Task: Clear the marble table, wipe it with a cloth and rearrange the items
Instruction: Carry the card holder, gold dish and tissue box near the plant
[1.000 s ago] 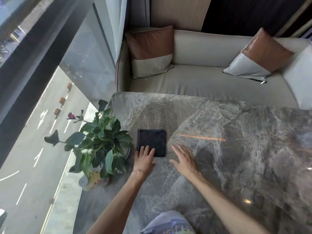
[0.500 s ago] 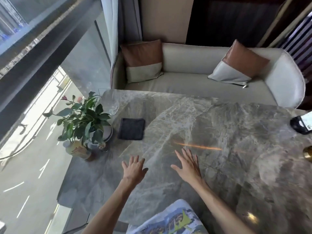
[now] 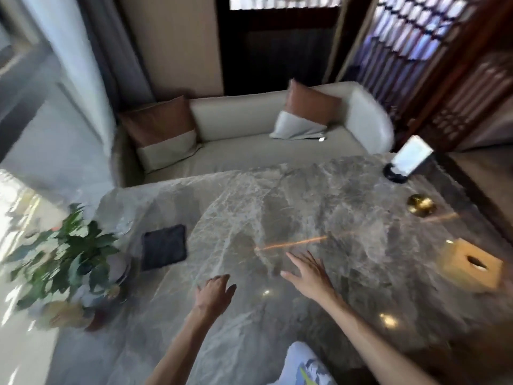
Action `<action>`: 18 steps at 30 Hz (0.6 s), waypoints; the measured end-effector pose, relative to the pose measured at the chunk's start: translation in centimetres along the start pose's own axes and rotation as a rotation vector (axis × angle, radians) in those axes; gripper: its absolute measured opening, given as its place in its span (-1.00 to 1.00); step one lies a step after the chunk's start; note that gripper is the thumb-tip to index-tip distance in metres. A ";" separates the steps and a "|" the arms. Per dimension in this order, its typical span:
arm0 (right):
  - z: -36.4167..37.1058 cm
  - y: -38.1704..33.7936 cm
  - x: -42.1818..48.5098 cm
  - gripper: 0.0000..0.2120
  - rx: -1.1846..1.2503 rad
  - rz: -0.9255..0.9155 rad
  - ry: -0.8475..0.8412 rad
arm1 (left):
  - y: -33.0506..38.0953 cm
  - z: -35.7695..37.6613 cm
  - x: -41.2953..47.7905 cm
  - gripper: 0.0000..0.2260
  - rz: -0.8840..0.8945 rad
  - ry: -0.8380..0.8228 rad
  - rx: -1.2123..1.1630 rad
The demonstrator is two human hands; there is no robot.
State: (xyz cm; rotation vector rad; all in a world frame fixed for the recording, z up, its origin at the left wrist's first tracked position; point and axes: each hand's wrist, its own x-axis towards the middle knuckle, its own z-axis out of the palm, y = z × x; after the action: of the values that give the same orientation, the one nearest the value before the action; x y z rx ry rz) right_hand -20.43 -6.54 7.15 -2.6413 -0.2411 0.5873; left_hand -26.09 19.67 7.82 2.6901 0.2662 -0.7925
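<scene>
A folded dark cloth (image 3: 163,247) lies flat on the grey marble table (image 3: 291,201), near its left side. My left hand (image 3: 213,294) hovers over the table to the right of and nearer than the cloth, fingers loosely curled, holding nothing. My right hand (image 3: 308,273) is spread flat just above the marble near the middle, empty too. A potted green plant (image 3: 66,257) stands at the table's left edge beside the cloth. A wooden tissue box (image 3: 472,266), a round brass object (image 3: 420,204) and a white card in a black stand (image 3: 408,161) sit along the right side.
A clear glass (image 3: 125,226) stands behind the plant, blurred. A beige sofa (image 3: 249,151) with two brown-and-grey cushions runs along the table's far edge. A window wall lies to the left, and a dark wooden lattice screen (image 3: 444,79) to the right.
My left hand has come off the cloth and both hands have drawn back toward me. The view has swung right, bringing the tissue box, brass object and card stand into sight.
</scene>
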 end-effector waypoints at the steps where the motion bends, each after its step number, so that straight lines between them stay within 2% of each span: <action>1: -1.0 1.2 -0.5 -0.19 0.023 0.030 0.044 | 1.3 0.0 1.2 -0.55 0.044 -0.012 0.006; 2: -2.3 2.5 -0.9 -0.16 0.040 0.057 0.086 | 2.9 -0.1 2.4 -0.55 0.083 -0.026 0.006; 6: -8.9 8.9 -3.2 -0.39 0.115 0.239 0.199 | 11.3 -0.9 5.7 -0.56 0.224 -0.047 -0.021; 12: -22.7 19.6 -3.4 -0.39 0.203 0.435 0.384 | 26.3 -3.5 10.8 -0.59 0.420 -0.015 -0.043; 14: -26.9 23.9 -1.5 -0.33 0.219 0.432 0.475 | 31.5 -4.1 13.2 -0.60 0.439 0.011 -0.111; 18: -34.3 33.1 6.6 -0.41 0.246 0.421 0.493 | 42.0 -3.8 20.2 -0.71 0.370 0.056 -0.319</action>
State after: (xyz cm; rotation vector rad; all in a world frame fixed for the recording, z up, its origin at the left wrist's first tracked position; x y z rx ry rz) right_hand 2.99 -47.00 18.49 -2.5005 0.5095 0.0620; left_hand 3.71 -16.27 10.29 2.3613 -0.0873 -0.5147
